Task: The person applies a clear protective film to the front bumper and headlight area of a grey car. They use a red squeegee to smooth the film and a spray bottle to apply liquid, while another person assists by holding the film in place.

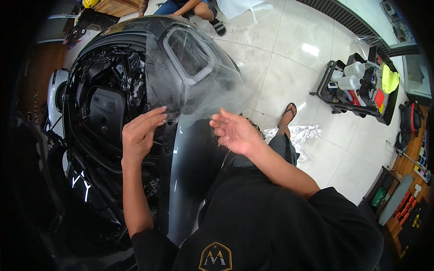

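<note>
A sheet of clear film (221, 92) lies over the car's front corner, across the headlight (187, 54). It looks wet and wrinkled, and its loose edge hangs toward me. My left hand (141, 135) is closed in a pinch at the film's near left edge, beside the engine bay. My right hand (237, 135) has its fingers curled, with thumb and fingertips at the film's near right edge. Below the film runs the glossy dark fender (192, 162), between my two forearms.
To the left, the engine bay is open, showing a black engine cover (107, 110). A seated person's leg (203, 11) is beyond the car. On the right stands a black cart (327, 83) with bottles and a yellow cloth (389, 80). Crumpled clear film (303, 137) lies on the tiled floor.
</note>
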{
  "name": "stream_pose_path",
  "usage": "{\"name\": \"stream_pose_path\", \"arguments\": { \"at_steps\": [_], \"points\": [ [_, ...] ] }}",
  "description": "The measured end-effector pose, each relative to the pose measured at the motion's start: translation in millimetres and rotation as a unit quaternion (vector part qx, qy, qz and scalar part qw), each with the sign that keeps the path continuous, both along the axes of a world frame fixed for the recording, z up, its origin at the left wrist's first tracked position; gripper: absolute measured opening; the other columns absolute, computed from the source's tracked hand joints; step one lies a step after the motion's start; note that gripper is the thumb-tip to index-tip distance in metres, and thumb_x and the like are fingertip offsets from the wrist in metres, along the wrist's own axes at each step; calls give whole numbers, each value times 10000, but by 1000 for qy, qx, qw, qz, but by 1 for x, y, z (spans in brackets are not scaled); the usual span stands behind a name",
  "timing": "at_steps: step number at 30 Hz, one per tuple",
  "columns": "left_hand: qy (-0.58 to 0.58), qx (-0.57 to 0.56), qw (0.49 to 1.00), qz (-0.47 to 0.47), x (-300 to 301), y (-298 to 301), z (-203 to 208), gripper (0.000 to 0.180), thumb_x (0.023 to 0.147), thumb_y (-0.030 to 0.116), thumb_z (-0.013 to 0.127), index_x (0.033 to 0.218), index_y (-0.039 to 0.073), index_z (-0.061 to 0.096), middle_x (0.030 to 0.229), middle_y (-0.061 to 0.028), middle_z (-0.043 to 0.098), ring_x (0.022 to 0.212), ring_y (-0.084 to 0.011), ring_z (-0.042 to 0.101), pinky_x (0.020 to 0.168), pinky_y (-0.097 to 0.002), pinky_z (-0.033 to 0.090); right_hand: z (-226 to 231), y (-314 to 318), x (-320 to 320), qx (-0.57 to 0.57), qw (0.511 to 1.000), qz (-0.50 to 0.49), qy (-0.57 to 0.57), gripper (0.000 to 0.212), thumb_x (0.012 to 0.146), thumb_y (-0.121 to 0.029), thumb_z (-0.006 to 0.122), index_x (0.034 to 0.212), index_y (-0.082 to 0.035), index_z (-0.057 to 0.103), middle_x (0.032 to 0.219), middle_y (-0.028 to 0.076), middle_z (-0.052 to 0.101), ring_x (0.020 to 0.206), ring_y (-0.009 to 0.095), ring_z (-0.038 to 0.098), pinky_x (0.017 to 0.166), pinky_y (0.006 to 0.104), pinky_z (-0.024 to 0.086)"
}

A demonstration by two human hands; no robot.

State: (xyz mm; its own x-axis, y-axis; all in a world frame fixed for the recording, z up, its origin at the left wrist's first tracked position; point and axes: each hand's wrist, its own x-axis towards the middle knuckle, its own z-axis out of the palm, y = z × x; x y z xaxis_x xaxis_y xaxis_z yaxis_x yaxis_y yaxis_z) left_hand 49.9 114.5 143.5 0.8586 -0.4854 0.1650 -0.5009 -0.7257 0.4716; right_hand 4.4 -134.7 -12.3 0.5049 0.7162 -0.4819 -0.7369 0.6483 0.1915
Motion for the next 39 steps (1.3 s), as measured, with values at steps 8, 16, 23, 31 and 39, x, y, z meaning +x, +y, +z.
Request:
{"name": "stream_pose_path", "arguments": {
  "at_steps": [8, 16, 23, 31, 39],
  "points": [
    [8, 66, 998, 2, -14, 14, -3, 202, 760, -125, 706, 928, -16, 730, 1082, -130, 752, 897, -263, 727, 776, -332, 574, -61, 8, -24, -42, 993, -40, 101, 263, 950, -317, 724, 1035, -84, 638, 976, 52, 650, 698, 111, 550, 546, 236, 421],
    [-28, 106, 994, -20, -19, 25, -8, 237, 750, -89, 720, 967, 6, 727, 1122, -121, 740, 1018, -287, 715, 841, -353, 547, -108, 14, -51, -70, 993, -27, 94, 147, 943, -243, 732, 928, -123, 651, 891, -1, 664, 697, 78, 575, 541, 213, 418],
    [20, 99, 994, 47, -38, 33, -15, 159, 793, -37, 748, 949, -4, 744, 1175, -137, 730, 1133, -313, 693, 895, -350, 553, -128, 9, -64, -142, 986, 53, 75, 160, 957, -265, 682, 925, -116, 634, 841, 11, 658, 657, 112, 549, 555, 262, 426],
    [114, -256, 873, 399, -35, 15, -48, 298, 995, 213, 682, 1178, -14, 620, 914, -53, 657, 791, -114, 650, 687, -245, 500, -212, -85, -7, -269, 959, -77, 48, 182, 948, -181, 583, 1090, -69, 591, 945, 86, 652, 692, 172, 530, 606, 320, 455],
    [304, -353, 744, 480, -42, 7, -66, 168, 966, 221, 715, 950, 56, 688, 772, 22, 612, 619, -49, 529, 536, -208, 350, -198, -244, 6, -431, 894, -124, 24, 238, 939, -226, 603, 1116, -67, 606, 942, 40, 661, 729, 145, 569, 685, 307, 457]
  ]
}}
